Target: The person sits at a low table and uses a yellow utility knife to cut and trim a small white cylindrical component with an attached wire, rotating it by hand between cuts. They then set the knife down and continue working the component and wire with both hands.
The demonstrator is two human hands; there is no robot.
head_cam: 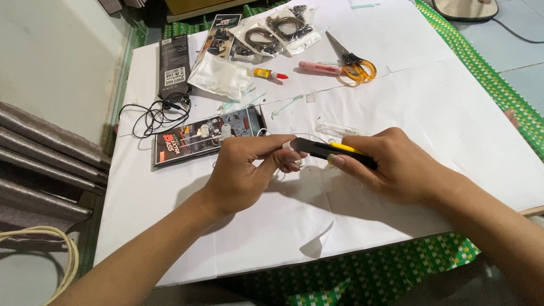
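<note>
Lighting: bright, even, from above. Soft shadows under the hands (pixel 317 164) on white paper (pixel 396 102). Focus sharp; slight wide-angle edge stretch.

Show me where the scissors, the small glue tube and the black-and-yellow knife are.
scissors (pixel 356 67): head view, on the orange handles.
small glue tube (pixel 263 72): head view, on its yellow body.
black-and-yellow knife (pixel 323 148): head view, on the black casing between the hands.

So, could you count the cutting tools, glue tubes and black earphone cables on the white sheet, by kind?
Utility knife, black and yellow, held in the right hand: 1
Scissors, orange handles: 1
Glue tube, small, red cap: 1
Earphone cable, black, tangled: 1
Total: 4
</note>
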